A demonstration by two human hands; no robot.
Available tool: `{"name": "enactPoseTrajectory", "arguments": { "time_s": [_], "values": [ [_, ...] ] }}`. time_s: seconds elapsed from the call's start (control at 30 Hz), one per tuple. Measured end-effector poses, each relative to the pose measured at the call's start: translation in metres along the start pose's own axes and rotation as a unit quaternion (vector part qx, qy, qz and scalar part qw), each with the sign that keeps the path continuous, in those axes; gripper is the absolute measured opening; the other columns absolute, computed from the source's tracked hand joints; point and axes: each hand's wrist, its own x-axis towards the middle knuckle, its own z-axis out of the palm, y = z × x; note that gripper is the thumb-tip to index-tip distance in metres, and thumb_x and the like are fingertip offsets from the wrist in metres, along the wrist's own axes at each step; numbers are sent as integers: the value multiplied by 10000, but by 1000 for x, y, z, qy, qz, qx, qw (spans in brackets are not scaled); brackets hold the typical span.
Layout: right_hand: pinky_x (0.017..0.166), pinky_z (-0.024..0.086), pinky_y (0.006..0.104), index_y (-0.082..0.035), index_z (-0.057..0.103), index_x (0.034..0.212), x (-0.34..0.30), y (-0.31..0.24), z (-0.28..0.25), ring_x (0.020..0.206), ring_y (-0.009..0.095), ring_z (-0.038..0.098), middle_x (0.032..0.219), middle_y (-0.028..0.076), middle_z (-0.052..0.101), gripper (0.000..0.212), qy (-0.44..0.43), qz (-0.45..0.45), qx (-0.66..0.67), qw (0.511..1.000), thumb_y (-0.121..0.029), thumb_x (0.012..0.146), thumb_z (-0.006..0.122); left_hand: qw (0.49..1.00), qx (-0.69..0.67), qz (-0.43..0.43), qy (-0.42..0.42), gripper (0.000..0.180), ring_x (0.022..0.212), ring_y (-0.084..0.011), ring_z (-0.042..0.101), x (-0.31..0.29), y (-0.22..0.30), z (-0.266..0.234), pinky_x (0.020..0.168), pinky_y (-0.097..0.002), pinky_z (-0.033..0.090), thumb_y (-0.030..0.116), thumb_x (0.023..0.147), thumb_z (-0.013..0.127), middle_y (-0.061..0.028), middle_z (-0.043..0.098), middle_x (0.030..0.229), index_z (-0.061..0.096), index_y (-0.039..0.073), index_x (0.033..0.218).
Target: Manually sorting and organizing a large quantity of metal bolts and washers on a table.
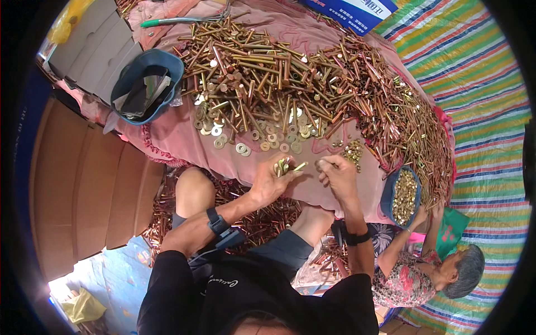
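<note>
My left hand (267,183) is closed around a small bunch of brass-coloured bolts (282,166), their ends poking out above the fingers and one pointing right. Just to the right, my right hand (339,176) has its fingers curled together in a pinch; whatever they hold, if anything, is too small to see. Flat round washers (243,149) lie loose beyond my left hand. A little heap of small nuts (353,152) sits beside my right hand. Behind them rises a large pile of brass-coloured bolts and sleeves (273,70).
At left stands a blue tub (174,67) with dark items inside; a green-handled tool (167,22) lies behind it. A blue basin (386,198) of small nuts stands at right, near a co-worker's hands (424,216). Pink cloth (206,159) covers the work surface. Cardboard (89,184) stands left.
</note>
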Motion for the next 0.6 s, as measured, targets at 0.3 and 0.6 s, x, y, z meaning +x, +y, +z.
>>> {"name": "enactPoseTrajectory", "arguments": {
  "time_s": [0.3, 0.6],
  "values": [
    [560, 569, 250, 23, 695, 1074, -14, -57, 23, 665, 131, 689, 906, 86, 723, 174, -13, 78, 233, 969, -118, 978, 731, 998, 47, 46, -8, 187, 799, -174, 613, 3, 8, 5, 713, -320, 498, -32, 866, 723, -113, 641, 902, 651, -24, 1038],
    [650, 541, 305, 28, 710, 1116, 43, -33, -12, 682, 136, 691, 861, 91, 735, 348, 165, 33, -27, 985, -283, 962, 717, 999, 17, 35, -7, 156, 881, -102, 595, -1, 11, 0, 780, -265, 501, -44, 928, 703, -60, 659, 961, 670, -32, 1080]
  ]
}}
